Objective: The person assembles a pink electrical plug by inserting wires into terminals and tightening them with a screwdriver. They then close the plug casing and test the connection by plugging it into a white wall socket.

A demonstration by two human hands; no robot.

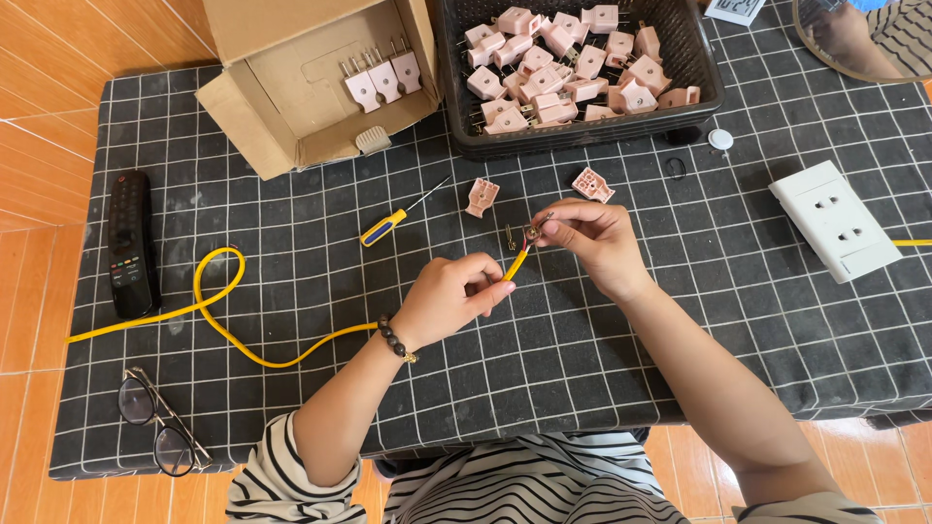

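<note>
- Your left hand is pinched shut around the yellow cable, right near its stripped end, a little below and left of the black basket.
- Your right hand has its fingertips closed on the bared wire ends and what looks like a small metal bit there; it's too tiny to say exactly what.
- The rest of that cable trails off to the left across the checked mat, makes a loop, and runs past the black remote, way off to the left of the basket.
- Progress-wise, I'd say you're mid-way on this one: the cable looks stripped, but the two pink plug halves are lying open just below the basket, so wiring and closing up seem left to do.
- The yellow-handled screwdriver sits untouched, below-left of the basket.
- The basket itself is piled with pink plugs; I can't tell if they're done or waiting.
- The cardboard box just left of the basket has three more of them lined up inside.
- A white socket strip sits below-right of the basket, and glasses lie far down-left at the mat's edge.
</note>
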